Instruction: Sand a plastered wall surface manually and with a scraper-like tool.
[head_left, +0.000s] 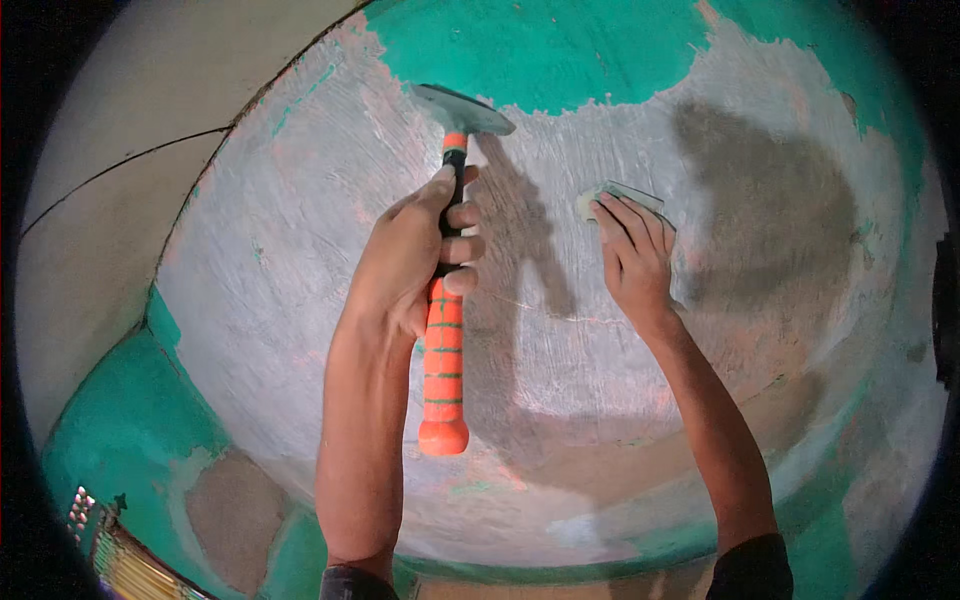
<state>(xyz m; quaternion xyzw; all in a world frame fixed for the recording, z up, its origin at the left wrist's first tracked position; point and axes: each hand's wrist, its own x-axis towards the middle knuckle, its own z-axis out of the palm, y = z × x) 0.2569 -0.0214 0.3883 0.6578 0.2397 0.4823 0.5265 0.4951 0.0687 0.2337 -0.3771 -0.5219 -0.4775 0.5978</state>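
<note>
My left hand (405, 255) is closed around the grip of a hammer-shaped tool (444, 352) with an orange and black handle. Its wide grey metal head (465, 112) points up, near the lower edge of a green paint patch (540, 52). To the right, the fingers of my right hand (637, 247) press a thin, pale flat pad or scraper (626, 196) to the scraped grey surface (285, 300). Which of the two it is, I cannot tell. Whether the metal head touches the surface is also unclear.
A bare brownish patch (234, 517) interrupts the green paint (135, 420) at the lower left. Beyond a dark seam, a plain beige surface (150, 90) spans the upper left. A yellow striped object (142, 562) sits at the lower left rim. Shadows fall across the grey surface.
</note>
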